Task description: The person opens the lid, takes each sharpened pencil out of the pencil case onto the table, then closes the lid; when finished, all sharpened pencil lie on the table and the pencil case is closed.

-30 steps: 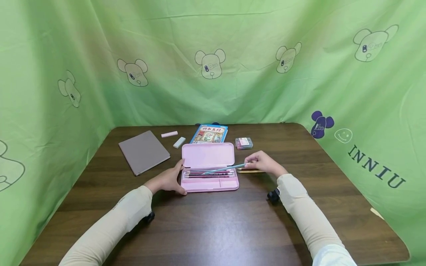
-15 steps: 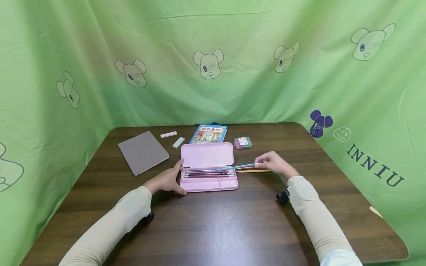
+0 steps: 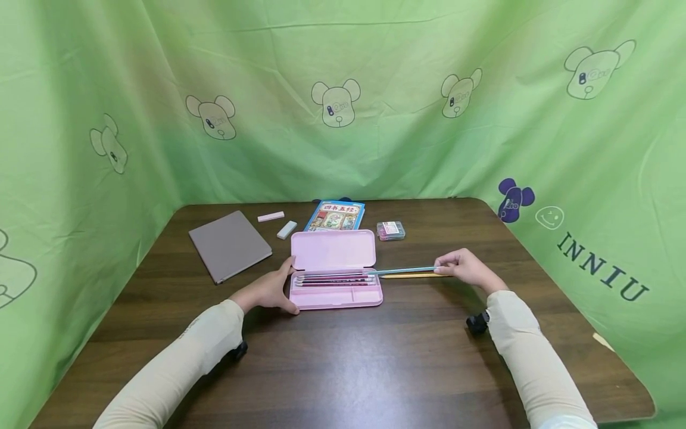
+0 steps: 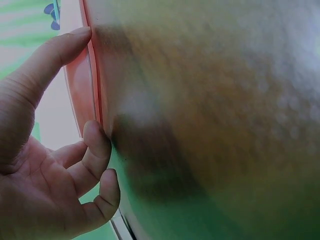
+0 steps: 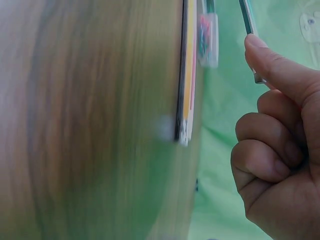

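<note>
A pink pencil case [image 3: 327, 301] lies on the table with its lid [image 3: 333, 250] raised; several dark red pencils [image 3: 334, 279] lie in its rear compartment. My left hand [image 3: 268, 290] holds the case's left end, thumb at the near corner and fingers along the side, the case's edge [image 4: 82, 95] showing in the left wrist view. To the right, my right hand [image 3: 466, 268] pinches a light blue pencil [image 3: 404, 270] by its right end between thumb and forefinger, its far tip overlapping the case's right edge. Below it on the table lie a yellow pencil [image 3: 409, 276] and others beside it.
A grey notebook [image 3: 231, 247] lies at the left. Farther back are a pink bar [image 3: 270, 217], a pale eraser-like block [image 3: 286, 230], a picture-covered book [image 3: 336, 214] behind the lid and a small clear box [image 3: 390, 230]. Green cloth [image 3: 337, 161] hangs behind the table.
My right hand has moved rightward, drawing the light blue pencil from over the case to mostly beyond its right edge. My left hand has stayed at the case's left end.
</note>
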Available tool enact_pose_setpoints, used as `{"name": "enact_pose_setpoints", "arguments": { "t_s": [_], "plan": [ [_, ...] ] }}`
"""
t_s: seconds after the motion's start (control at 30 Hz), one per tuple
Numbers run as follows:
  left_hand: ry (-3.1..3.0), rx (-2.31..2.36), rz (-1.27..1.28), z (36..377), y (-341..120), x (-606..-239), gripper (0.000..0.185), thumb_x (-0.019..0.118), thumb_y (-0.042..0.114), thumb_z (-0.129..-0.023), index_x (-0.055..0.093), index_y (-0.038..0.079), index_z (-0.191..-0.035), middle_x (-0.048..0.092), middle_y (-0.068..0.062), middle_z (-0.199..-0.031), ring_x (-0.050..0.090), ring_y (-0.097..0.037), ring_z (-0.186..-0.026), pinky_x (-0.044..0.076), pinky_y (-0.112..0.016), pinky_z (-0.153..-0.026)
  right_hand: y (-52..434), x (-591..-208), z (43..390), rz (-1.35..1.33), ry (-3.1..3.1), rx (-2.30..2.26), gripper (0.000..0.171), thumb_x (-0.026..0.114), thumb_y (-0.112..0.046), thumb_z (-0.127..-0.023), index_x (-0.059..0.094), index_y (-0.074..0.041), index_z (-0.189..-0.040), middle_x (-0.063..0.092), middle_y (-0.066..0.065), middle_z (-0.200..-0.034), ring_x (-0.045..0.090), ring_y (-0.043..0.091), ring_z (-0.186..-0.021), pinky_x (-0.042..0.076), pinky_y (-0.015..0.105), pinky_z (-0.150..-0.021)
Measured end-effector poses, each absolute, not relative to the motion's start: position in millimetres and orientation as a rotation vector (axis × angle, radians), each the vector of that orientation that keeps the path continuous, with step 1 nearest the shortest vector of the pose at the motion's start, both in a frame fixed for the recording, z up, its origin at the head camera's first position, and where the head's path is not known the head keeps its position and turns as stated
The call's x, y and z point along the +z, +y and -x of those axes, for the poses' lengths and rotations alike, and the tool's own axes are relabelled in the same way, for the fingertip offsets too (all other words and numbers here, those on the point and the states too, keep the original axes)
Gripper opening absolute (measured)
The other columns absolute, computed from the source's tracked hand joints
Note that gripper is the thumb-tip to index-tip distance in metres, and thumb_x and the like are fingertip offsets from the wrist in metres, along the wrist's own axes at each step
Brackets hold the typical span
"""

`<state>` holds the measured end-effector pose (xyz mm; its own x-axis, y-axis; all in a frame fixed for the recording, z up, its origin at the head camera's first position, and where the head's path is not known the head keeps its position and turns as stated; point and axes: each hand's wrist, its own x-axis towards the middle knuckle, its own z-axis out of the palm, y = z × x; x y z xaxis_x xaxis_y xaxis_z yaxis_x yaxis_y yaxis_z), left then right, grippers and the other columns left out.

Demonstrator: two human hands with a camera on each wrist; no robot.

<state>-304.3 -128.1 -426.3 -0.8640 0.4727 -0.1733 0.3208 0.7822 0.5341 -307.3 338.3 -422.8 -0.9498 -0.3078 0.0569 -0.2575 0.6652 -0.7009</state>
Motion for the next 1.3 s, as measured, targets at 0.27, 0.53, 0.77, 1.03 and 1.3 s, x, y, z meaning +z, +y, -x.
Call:
{"name": "enact_pose_setpoints", "arguments": {
  "t_s": [0.27, 0.53, 0.77, 1.03, 1.3],
  "plan": [
    [2.678, 0.734, -0.622, 303.8, -129.2, -425.1, 0.126, 0.086, 0.037, -0.059, 0.002, 0.003, -0.147, 0.04, -0.016, -0.144, 0.042, -0.03, -0.127, 0.032, -0.046, -0.104, 359.6, -428.3, 302.9, 0.409, 2.8, -1.189, 0.014, 0.07, -0.012, -0.081, 0.065, 0.0, -0.079, 0.03, -0.011, -0.051, 0.027, 0.002, -0.049, 0.027, 0.022, -0.047],
    [2.688, 0.725, -0.626, 305.0, -130.1, -423.0, 0.126, 0.086, 0.037, -0.059, 0.002, 0.003, -0.146, 0.039, -0.016, -0.144, 0.043, -0.03, -0.126, 0.033, -0.046, -0.103, 372.0, -422.7, 298.5, 0.358, 2.744, -1.227, 0.017, 0.07, -0.013, -0.081, 0.065, 0.004, -0.084, 0.05, -0.01, -0.061, 0.041, 0.002, -0.058, 0.036, 0.022, -0.053],
    [2.691, 0.706, -0.604, 305.9, -130.7, -419.8, 0.127, 0.085, 0.038, -0.06, 0.0, 0.003, -0.147, 0.037, -0.017, -0.145, 0.04, -0.031, -0.128, 0.032, -0.047, -0.104, 373.6, -422.8, 301.4, 0.435, 2.754, -1.15, 0.016, 0.07, -0.009, -0.08, 0.066, 0.006, -0.083, 0.05, -0.012, -0.062, 0.039, 0.0, -0.056, 0.036, 0.02, -0.054],
    [2.682, 0.71, -0.608, 306.1, -130.3, -423.4, 0.127, 0.085, 0.039, -0.06, 0.0, 0.004, -0.147, 0.037, -0.016, -0.146, 0.04, -0.031, -0.129, 0.031, -0.047, -0.105, 371.9, -430.3, 313.5, 0.47, 2.862, -0.858, 0.011, 0.073, -0.013, -0.077, 0.069, -0.003, -0.078, 0.067, 0.003, -0.078, 0.05, 0.003, -0.069, 0.043, 0.022, -0.066],
    [2.685, 0.711, -0.619, 305.7, -129.5, -427.9, 0.126, 0.085, 0.038, -0.059, 0.001, 0.004, -0.147, 0.04, -0.015, -0.144, 0.042, -0.03, -0.126, 0.033, -0.046, -0.103, 365.2, -429.1, 311.7, 0.46, 2.942, -0.787, 0.016, 0.074, -0.014, -0.075, 0.072, -0.003, -0.086, 0.07, 0.008, -0.082, 0.045, 0.007, -0.065, 0.038, 0.024, -0.062]
  ]
}}
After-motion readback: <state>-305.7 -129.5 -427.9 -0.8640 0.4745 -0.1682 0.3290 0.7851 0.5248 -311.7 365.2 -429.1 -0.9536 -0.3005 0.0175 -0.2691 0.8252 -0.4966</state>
